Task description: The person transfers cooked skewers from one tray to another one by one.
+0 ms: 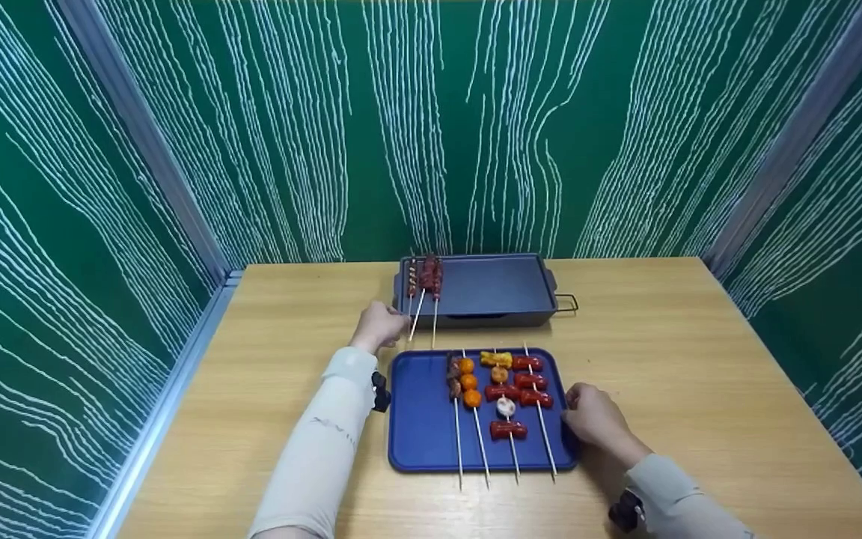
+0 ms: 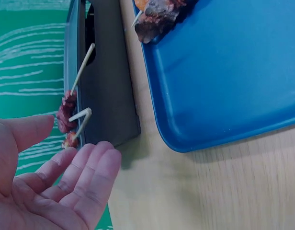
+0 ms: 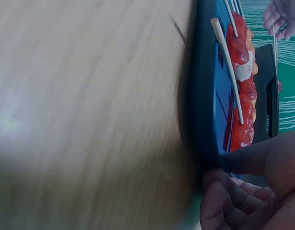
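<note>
My left hand [image 1: 381, 326] is at the front left corner of a dark grill pan [image 1: 497, 284], beside the stick ends of three meat skewers [image 1: 429, 275] lying on its left side. In the left wrist view, its thumb and fingers [image 2: 97, 177] stand apart with nothing between them. A blue tray [image 1: 420, 427] lies in front of the pan. At the tray's right edge, my right hand [image 1: 597, 418] pinches the rim between thumb and fingers. On the tray are a dark meat skewer [image 1: 454, 378], an orange ball skewer [image 1: 469, 383], a mixed skewer [image 1: 503, 391] and a red sausage skewer [image 1: 531, 382].
The wooden table [image 1: 700, 374] carries the tray and pan. A wire handle [image 1: 567, 302] sticks out from the pan's right side. Several stick ends reach past the tray's front rim. Green walls [image 1: 461, 150] with white lines rise behind and at both sides.
</note>
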Demonstrator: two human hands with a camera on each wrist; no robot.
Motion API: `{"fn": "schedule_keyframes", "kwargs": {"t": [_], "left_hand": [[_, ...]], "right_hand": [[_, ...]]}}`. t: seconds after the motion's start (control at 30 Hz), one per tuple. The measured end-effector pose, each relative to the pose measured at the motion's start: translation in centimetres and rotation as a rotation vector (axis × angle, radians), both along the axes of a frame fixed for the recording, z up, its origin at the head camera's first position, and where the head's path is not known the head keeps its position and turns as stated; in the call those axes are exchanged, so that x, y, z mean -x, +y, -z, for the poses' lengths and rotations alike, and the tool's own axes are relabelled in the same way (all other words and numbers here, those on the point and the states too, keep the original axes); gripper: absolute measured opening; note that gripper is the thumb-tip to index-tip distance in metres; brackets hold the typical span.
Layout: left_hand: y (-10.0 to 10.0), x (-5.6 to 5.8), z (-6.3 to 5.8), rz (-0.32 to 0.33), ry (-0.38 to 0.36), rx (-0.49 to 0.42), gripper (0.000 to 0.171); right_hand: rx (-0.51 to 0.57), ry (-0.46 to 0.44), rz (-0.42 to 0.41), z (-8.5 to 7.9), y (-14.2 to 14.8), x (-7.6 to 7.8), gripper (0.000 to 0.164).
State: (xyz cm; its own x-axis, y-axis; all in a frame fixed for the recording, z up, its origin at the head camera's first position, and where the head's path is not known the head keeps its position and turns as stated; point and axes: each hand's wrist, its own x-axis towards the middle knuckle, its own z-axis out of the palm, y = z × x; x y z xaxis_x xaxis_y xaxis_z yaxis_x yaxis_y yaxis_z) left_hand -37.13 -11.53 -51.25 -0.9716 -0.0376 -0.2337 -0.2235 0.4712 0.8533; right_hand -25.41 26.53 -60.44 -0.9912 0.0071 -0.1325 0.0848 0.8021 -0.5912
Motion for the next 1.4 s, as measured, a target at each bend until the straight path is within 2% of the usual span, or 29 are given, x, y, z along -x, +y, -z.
{"fn": "schedule_keyframes", "kwargs": {"t": [0.07,0.17,0.27,0.3,0.4,0.5,0.6,0.77,0.97,1.17,1.27,1.4], "left_hand": [[-0.1,0.2,0.1,-0.013,-0.008,-0.008,0.03],[-0.1,0.4,0.2,-0.012,-0.032,0.002,0.031],[-0.2,0.4,0.2,-0.013,-0.058,-0.006,0.024],[-0.1,0.3,0.3,-0.013,-0.065,-0.02,0.019],[0.1,0.4,0.5,-0.013,-0.08,-0.084,0.016],[0.4,0.5,0.7,-0.007,-0.085,-0.152,0.021],[0.8,0.8,0.9,-0.002,-0.077,-0.174,0.026],[1.4,0.9,1.2,-0.011,-0.085,-0.189,0.025],[1.5,1.0,1.3,-0.036,-0.114,-0.27,0.022],[1.3,1.3,1.6,-0.071,-0.157,-0.361,0.021],[1.2,1.4,1.6,-0.072,-0.163,-0.366,0.024],[1.1,1.5,1.4,-0.058,-0.183,-0.418,0.029]], "right_hand": [[-0.028,0.0,-0.014,1.4,0.7,0.9,0.012],[-0.036,-0.038,-0.006,0.2,0.2,0.5,0.01],[-0.011,-0.032,-0.007,-1.4,-0.5,-0.4,0.009],[-0.012,-0.023,-0.004,-1.1,-0.4,-0.4,0.009],[-0.03,0.002,-0.024,1.9,0.8,1.1,0.009],[-0.052,0.033,-0.043,5.0,2.1,2.7,0.01],[-0.048,0.04,-0.053,5.8,2.6,3.1,0.011],[-0.04,-0.001,-0.037,5.3,2.3,2.8,0.012],[-0.016,-0.015,-0.032,4.6,1.8,2.6,0.011],[-0.019,-0.024,-0.035,5.1,2.0,2.9,0.011],[-0.009,-0.033,-0.03,5.2,2.1,2.9,0.012],[-0.021,-0.017,-0.035,5.5,2.2,2.9,0.011]]}}
